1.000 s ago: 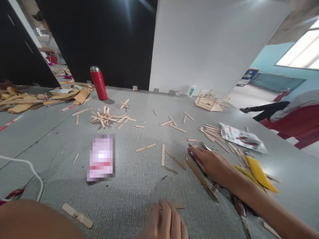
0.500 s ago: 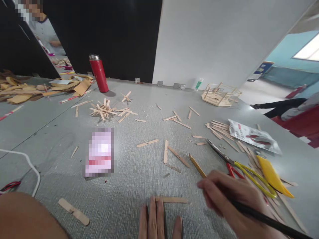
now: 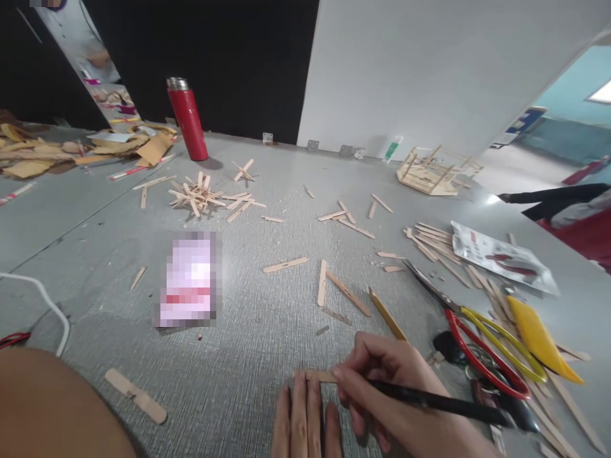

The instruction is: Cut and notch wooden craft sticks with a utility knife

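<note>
A craft stick (image 3: 325,376) lies flat near the front of the table, with the extended fingertips of my left hand (image 3: 305,420) resting on it. My right hand (image 3: 386,388) is closed around a black pen (image 3: 439,404), its fingertips at the stick's right part. The pen's tip is hidden by my fingers. Just beyond the right hand lies a yellow pencil (image 3: 387,315), partly covered by it. To the right are scissors (image 3: 482,350) with red and yellow handles. Other craft sticks (image 3: 322,283) and a thin grey strip (image 3: 337,316) lie ahead of my hands.
A red flask (image 3: 187,121) and a pile of sticks (image 3: 196,194) stand back left. A stick frame model (image 3: 434,172) sits back right. Near it are a silver packet (image 3: 503,257) and a yellow object (image 3: 539,337). A white cable (image 3: 48,296) runs at left.
My right hand with the pen has moved left and down to the stick beside my left hand. Keys and the red handles now show more fully. The view has shifted slightly.
</note>
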Available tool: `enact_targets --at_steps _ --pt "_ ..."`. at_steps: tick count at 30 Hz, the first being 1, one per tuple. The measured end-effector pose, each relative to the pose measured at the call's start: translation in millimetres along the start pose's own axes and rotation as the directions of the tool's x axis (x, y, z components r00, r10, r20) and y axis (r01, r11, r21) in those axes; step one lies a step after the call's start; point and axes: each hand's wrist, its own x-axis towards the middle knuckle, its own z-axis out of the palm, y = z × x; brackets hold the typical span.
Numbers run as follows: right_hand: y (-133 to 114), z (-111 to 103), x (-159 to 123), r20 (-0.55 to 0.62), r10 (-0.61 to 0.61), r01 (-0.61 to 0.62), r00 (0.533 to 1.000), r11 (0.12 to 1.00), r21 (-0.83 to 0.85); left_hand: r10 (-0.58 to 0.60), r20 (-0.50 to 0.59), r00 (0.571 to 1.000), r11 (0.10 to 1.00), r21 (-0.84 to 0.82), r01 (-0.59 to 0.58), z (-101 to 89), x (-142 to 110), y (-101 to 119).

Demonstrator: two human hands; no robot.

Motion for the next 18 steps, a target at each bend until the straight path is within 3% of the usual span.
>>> enact_targets --at_steps 3,5,10,13,16,18 --pt "2.6 5.2 5.2 -0.054 -0.075 0.067 0.996 0.988 -0.138 -0.132 -0.081 0.988 0.991 -0.010 0.131 4.8 6.4 9.1" --pt "2.1 7.5 6.7 -0.072 -0.119 0.103 0.990 0.976 -0.194 -0.149 -0.099 0.984 0.989 -0.003 0.149 4.4 9.9 9.3" --pt "-2.9 8.8 7.7 -0.098 -0.226 0.181 0.969 0.922 -0.343 0.009 -0.004 1.000 1.000 0.023 -0.009 -4.5 18.5 -3.1" --pt "-3.2 9.3 9.0 -0.115 -0.284 0.209 0.952 0.876 -0.435 -0.003 0.006 1.000 1.000 0.020 0.003 -7.3 21.1 -5.7" --pt "-3.4 10.1 9.0 -0.109 -0.299 0.226 0.948 0.874 -0.430 0.002 0.032 0.999 1.000 0.010 -0.002 -11.0 22.4 -9.3" --pt "-4.0 10.2 7.9 -0.098 -0.289 0.227 0.952 0.887 -0.401 0.118 0.103 0.988 0.993 0.006 -0.119 -16.8 25.7 -16.1"
